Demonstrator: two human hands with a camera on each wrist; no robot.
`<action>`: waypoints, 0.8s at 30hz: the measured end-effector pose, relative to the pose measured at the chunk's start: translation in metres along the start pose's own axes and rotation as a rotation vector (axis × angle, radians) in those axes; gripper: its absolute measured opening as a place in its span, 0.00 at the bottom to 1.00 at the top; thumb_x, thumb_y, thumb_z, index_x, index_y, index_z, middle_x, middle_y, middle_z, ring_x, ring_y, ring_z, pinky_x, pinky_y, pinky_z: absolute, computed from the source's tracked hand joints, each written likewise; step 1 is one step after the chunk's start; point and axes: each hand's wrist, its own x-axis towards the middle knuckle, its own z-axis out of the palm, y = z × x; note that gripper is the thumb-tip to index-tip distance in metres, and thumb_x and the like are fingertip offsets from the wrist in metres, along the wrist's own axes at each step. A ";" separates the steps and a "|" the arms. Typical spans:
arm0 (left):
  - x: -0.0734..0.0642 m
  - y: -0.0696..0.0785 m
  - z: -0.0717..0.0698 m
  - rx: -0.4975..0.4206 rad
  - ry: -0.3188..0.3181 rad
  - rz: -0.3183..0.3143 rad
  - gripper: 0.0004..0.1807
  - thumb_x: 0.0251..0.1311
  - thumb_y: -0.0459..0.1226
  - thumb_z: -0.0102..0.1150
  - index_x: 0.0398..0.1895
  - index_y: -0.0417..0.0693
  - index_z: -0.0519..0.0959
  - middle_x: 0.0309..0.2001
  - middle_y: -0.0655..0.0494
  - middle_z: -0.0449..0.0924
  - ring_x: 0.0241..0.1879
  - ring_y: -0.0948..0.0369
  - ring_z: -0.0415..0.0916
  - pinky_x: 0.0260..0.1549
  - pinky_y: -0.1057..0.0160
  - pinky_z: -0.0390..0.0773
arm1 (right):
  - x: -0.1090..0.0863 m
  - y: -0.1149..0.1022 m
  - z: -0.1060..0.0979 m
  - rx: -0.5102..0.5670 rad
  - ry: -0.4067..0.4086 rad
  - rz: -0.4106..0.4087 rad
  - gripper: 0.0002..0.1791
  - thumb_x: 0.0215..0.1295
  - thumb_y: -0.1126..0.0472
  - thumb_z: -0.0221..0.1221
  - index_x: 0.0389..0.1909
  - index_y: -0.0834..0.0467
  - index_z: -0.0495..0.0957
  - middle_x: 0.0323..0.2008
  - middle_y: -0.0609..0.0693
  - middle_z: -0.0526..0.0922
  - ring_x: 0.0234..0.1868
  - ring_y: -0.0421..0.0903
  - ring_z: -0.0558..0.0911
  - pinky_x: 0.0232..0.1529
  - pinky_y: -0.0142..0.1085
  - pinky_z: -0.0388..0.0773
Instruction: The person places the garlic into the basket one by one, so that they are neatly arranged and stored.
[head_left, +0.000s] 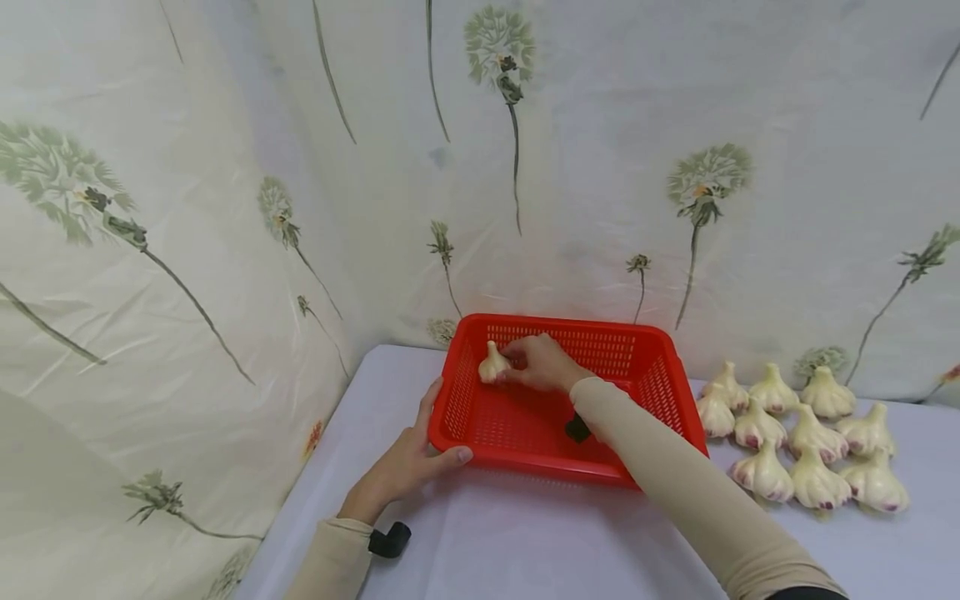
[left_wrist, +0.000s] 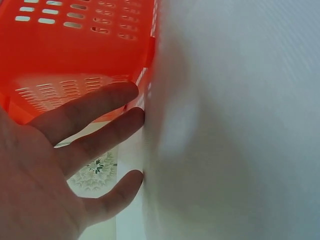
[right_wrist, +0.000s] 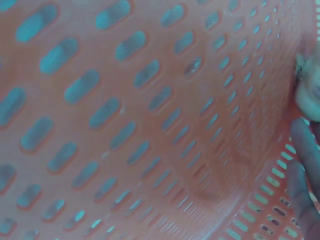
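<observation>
A red perforated plastic basket (head_left: 517,462) stands on the table. My right hand (head_left: 543,362) reaches into its back left part. There it pinches a garlic bulb (head_left: 492,364) by its right side, stem pointing up. At the right edge of the right wrist view, that bulb (right_wrist: 309,97) and my fingertips (right_wrist: 306,140) show only in part. My left hand (head_left: 405,458) rests at the basket's front left corner, thumb along the front rim. Seen from the left wrist, the left hand's fingers (left_wrist: 102,137) are spread and fairly straight beside the basket wall (left_wrist: 75,55).
Several garlic bulbs (head_left: 810,433) stand grouped in rows to the right of the basket. A pale cloth covers the table (head_left: 525,542). Behind and to the left hangs a dandelion-print curtain (head_left: 600,108), close to the basket's back rim.
</observation>
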 end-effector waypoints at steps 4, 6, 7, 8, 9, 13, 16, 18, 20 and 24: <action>0.000 -0.001 0.000 0.014 -0.001 -0.006 0.57 0.52 0.61 0.66 0.76 0.83 0.35 0.58 0.61 0.77 0.52 0.62 0.75 0.46 0.57 0.79 | 0.001 -0.001 0.001 -0.003 -0.006 0.026 0.24 0.57 0.46 0.70 0.52 0.53 0.84 0.42 0.45 0.86 0.40 0.44 0.79 0.52 0.42 0.79; 0.000 -0.001 0.000 0.026 0.002 -0.010 0.57 0.52 0.62 0.66 0.75 0.84 0.35 0.57 0.61 0.78 0.51 0.62 0.76 0.45 0.58 0.79 | 0.001 -0.002 0.001 -0.004 -0.011 0.032 0.23 0.57 0.45 0.69 0.51 0.52 0.84 0.41 0.45 0.86 0.39 0.44 0.79 0.51 0.42 0.79; 0.000 -0.001 0.000 0.032 0.004 -0.008 0.57 0.52 0.62 0.65 0.75 0.84 0.35 0.56 0.61 0.78 0.50 0.62 0.76 0.44 0.58 0.79 | 0.001 -0.002 0.001 -0.005 -0.013 0.035 0.24 0.57 0.44 0.69 0.51 0.52 0.84 0.40 0.44 0.86 0.38 0.43 0.79 0.51 0.42 0.79; 0.000 -0.001 -0.001 0.037 0.005 -0.006 0.57 0.52 0.62 0.65 0.76 0.83 0.35 0.56 0.61 0.79 0.50 0.62 0.76 0.44 0.58 0.79 | 0.001 -0.003 0.001 -0.007 -0.015 0.032 0.23 0.58 0.44 0.69 0.51 0.52 0.84 0.40 0.44 0.86 0.37 0.43 0.79 0.50 0.41 0.80; 0.000 -0.001 -0.001 0.037 0.006 -0.003 0.57 0.52 0.62 0.65 0.76 0.83 0.35 0.56 0.61 0.79 0.50 0.62 0.76 0.44 0.58 0.78 | 0.001 -0.004 0.001 -0.005 -0.018 0.032 0.23 0.58 0.43 0.68 0.50 0.52 0.84 0.39 0.44 0.86 0.36 0.43 0.79 0.48 0.41 0.80; -0.001 0.000 -0.001 0.043 0.007 -0.003 0.56 0.52 0.63 0.65 0.76 0.83 0.35 0.57 0.60 0.78 0.50 0.62 0.76 0.44 0.58 0.78 | 0.000 -0.007 0.000 -0.002 -0.034 0.036 0.22 0.59 0.43 0.67 0.50 0.51 0.84 0.37 0.43 0.85 0.34 0.43 0.79 0.43 0.37 0.80; -0.001 -0.001 0.000 0.056 0.009 -0.009 0.56 0.53 0.63 0.64 0.76 0.83 0.34 0.56 0.60 0.79 0.49 0.62 0.76 0.43 0.59 0.79 | 0.000 -0.007 0.000 -0.002 -0.040 0.041 0.23 0.59 0.43 0.66 0.51 0.52 0.83 0.38 0.44 0.86 0.35 0.42 0.79 0.45 0.38 0.81; -0.001 -0.001 0.000 0.064 0.008 -0.016 0.56 0.53 0.63 0.64 0.76 0.83 0.34 0.55 0.61 0.79 0.48 0.62 0.76 0.43 0.59 0.79 | 0.000 -0.006 0.001 -0.001 -0.039 0.044 0.23 0.59 0.42 0.67 0.51 0.52 0.83 0.39 0.44 0.86 0.35 0.42 0.80 0.46 0.39 0.81; -0.001 -0.001 0.000 0.067 0.007 -0.019 0.56 0.53 0.63 0.64 0.75 0.83 0.34 0.55 0.61 0.79 0.48 0.62 0.76 0.42 0.60 0.79 | 0.001 -0.005 0.001 -0.005 -0.037 0.040 0.24 0.59 0.42 0.67 0.51 0.52 0.83 0.41 0.45 0.87 0.36 0.42 0.80 0.49 0.41 0.81; -0.001 -0.001 0.000 0.067 0.006 -0.028 0.56 0.52 0.63 0.64 0.75 0.85 0.34 0.54 0.61 0.78 0.49 0.62 0.76 0.42 0.61 0.79 | 0.002 -0.004 0.001 -0.017 -0.038 0.035 0.24 0.59 0.42 0.66 0.51 0.52 0.83 0.41 0.45 0.87 0.37 0.41 0.81 0.50 0.41 0.81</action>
